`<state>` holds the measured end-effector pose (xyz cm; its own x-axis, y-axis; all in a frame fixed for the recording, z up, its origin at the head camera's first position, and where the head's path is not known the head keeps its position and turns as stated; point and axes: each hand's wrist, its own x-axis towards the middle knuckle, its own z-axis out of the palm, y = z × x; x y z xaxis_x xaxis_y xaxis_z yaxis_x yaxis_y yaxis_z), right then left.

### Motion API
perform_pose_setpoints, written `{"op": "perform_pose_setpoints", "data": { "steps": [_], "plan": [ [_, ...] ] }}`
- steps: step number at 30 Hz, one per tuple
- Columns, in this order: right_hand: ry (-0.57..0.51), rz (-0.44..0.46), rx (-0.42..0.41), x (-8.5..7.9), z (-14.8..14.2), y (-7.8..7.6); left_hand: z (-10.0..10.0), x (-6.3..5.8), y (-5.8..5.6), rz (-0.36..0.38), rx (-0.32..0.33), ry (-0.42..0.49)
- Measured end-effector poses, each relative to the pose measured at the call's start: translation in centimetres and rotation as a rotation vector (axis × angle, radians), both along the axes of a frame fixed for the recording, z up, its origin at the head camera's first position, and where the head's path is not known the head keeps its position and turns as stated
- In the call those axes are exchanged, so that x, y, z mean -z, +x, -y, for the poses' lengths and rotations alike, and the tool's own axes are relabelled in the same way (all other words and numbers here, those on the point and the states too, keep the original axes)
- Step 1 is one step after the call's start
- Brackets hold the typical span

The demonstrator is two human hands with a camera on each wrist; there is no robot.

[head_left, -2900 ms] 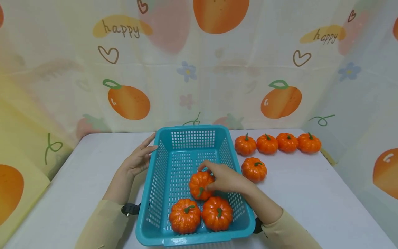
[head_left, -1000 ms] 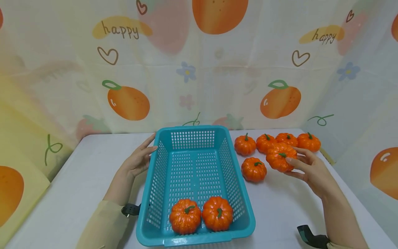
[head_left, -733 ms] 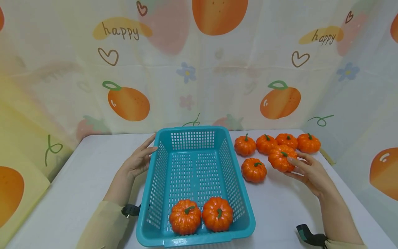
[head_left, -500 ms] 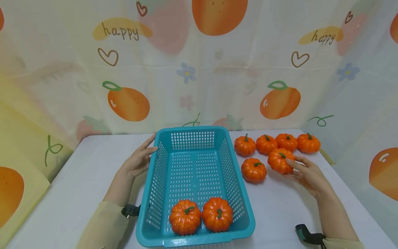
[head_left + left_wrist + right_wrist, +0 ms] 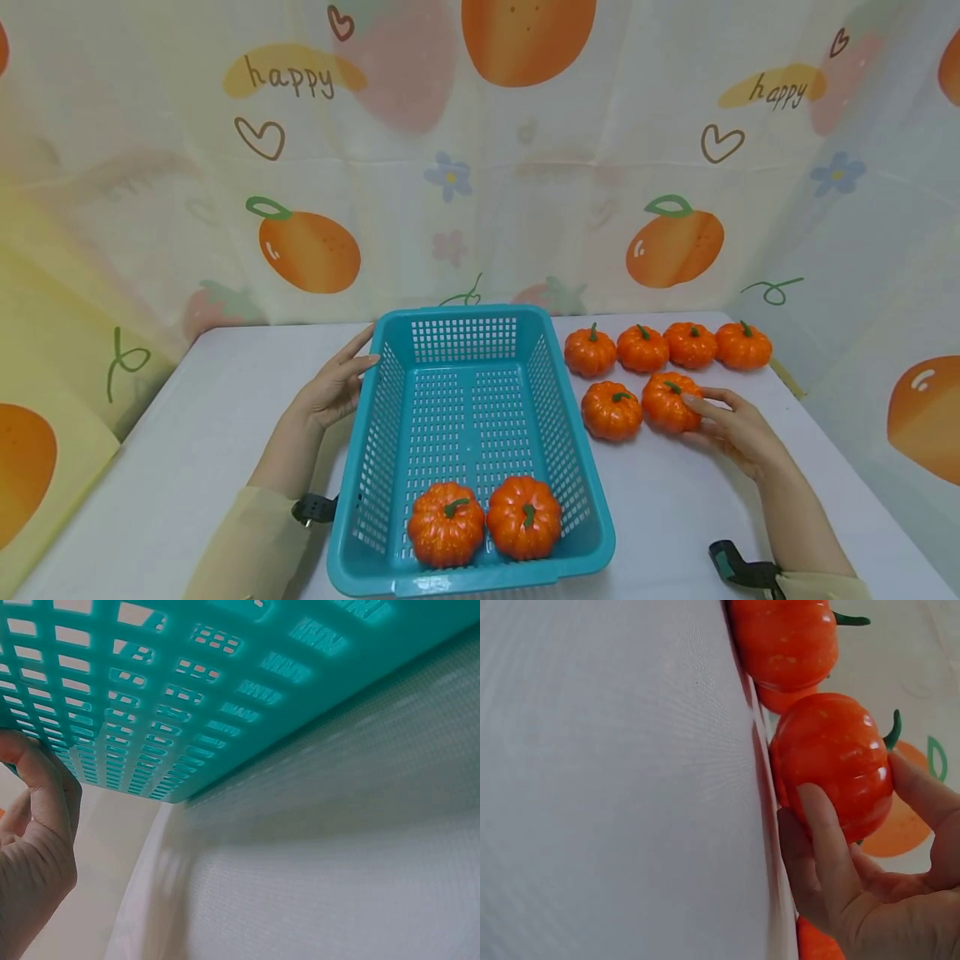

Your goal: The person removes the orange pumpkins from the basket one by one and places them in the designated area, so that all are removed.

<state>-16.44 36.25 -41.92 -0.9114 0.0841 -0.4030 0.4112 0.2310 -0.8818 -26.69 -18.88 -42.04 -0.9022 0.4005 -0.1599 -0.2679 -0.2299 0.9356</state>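
Note:
In the head view, my right hand point(image 5: 738, 429) holds a small orange pumpkin point(image 5: 670, 402) with a green stem, low over the white table. The right wrist view shows thumb and fingers spread around that pumpkin point(image 5: 832, 757), its underside right at the tabletop. Just left of it sits another pumpkin point(image 5: 611, 411). My left hand point(image 5: 333, 387) grips the rim of a turquoise plastic basket point(image 5: 347, 492) on its left side. In the left wrist view, bent fingers point(image 5: 45, 787) meet the basket's perforated outer wall point(image 5: 187, 697).
Two pumpkins point(image 5: 447, 523) lie at the near end inside the basket. Behind the right hand, several pumpkins point(image 5: 642, 348) stand in a row along the back of the white table point(image 5: 697, 517). A fruit-patterned curtain point(image 5: 480, 167) hangs behind the table.
My right hand lifted a pumpkin out of the basket, carried it right, and lowered it beside the front pumpkin on the table. The left hand stayed at the basket.

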Motion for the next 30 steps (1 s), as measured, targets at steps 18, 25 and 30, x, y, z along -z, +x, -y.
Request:
{"op": "perform_pose_setpoints", "data": {
  "steps": [18, 25, 30],
  "plan": [
    [0.131, -0.011, -0.026, 0.0, 0.6, 0.1, 0.0, 0.2, 0.2, -0.005, -0.024, -0.032],
    [0.1, -0.014, -0.033, -0.1, 0.5, 0.2, 0.0, 0.2, 0.3, -0.009, -0.028, -0.036],
    [0.099, 0.011, -0.03, -0.9, 0.1, 0.3, -0.1, 0.1, 0.3, -0.007, -0.033, -0.038]
  ]
}}
